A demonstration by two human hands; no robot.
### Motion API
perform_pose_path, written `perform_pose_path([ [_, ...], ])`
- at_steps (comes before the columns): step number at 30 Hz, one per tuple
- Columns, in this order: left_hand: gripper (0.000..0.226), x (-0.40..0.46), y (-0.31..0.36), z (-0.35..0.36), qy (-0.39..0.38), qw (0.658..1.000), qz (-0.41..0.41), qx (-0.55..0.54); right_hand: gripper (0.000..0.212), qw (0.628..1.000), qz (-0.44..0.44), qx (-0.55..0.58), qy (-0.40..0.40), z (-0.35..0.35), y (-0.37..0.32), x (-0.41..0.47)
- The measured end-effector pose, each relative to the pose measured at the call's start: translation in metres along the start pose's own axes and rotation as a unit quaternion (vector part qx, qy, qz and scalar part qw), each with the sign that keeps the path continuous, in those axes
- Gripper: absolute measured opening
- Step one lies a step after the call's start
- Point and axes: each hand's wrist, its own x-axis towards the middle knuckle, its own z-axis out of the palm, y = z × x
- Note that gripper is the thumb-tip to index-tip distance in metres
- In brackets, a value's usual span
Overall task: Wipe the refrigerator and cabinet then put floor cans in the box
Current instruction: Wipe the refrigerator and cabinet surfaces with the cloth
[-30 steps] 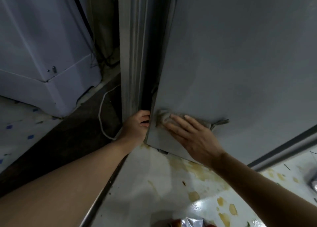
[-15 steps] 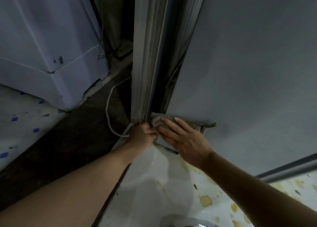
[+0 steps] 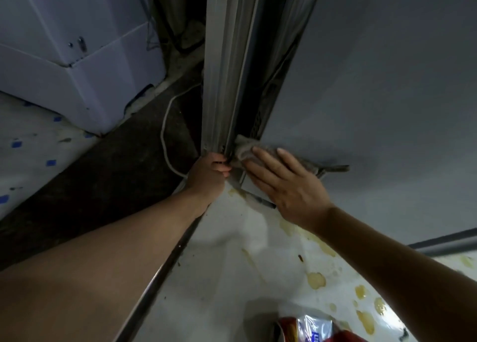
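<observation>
At 6 o'clock a red-and-silver packet (image 3: 307, 328) is being cut off by the frame edge, its blue print too blurred to read. Farther up, the right hand (image 3: 286, 186) is pressing flat, fingers spread, on a grey cloth (image 3: 247, 149) lying lengthwise toward 3 o'clock along the refrigerator door (image 3: 387, 96). The left hand (image 3: 207, 175) is clenching the door frame's bottom edge (image 3: 219, 124); its fingertips are hiding underneath.

The right hand (image 3: 286, 184) hides most of the cloth (image 3: 245, 149); the bottom edge cuts off a packet (image 3: 307, 328).
</observation>
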Motion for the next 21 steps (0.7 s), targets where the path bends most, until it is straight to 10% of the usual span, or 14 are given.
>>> perform_pose_path([
  [7, 0.044, 0.0, -0.007, 0.004, -0.017, 0.996, -0.002, 0.082, 0.068, 0.978, -0.091, 0.077, -0.173, 0.034, -0.051, 0.006],
  [12, 0.047, -0.009, 0.005, 0.011, -0.041, 0.993, 0.014, 0.107, 0.063, 0.983, -0.071, 0.053, -0.161, 0.025, -0.042, -0.007],
  [17, 0.042, -0.017, 0.016, 0.027, -0.046, 0.995, 0.032, 0.08, 0.052, 0.994, 0.062, 0.075, 0.044, 0.011, -0.002, -0.045],
  [21, 0.044, -0.02, 0.014, 0.041, -0.022, 0.996, 0.042, 0.08, 0.057, 0.998, 0.01, 0.041, -0.047, 0.02, -0.004, -0.07],
])
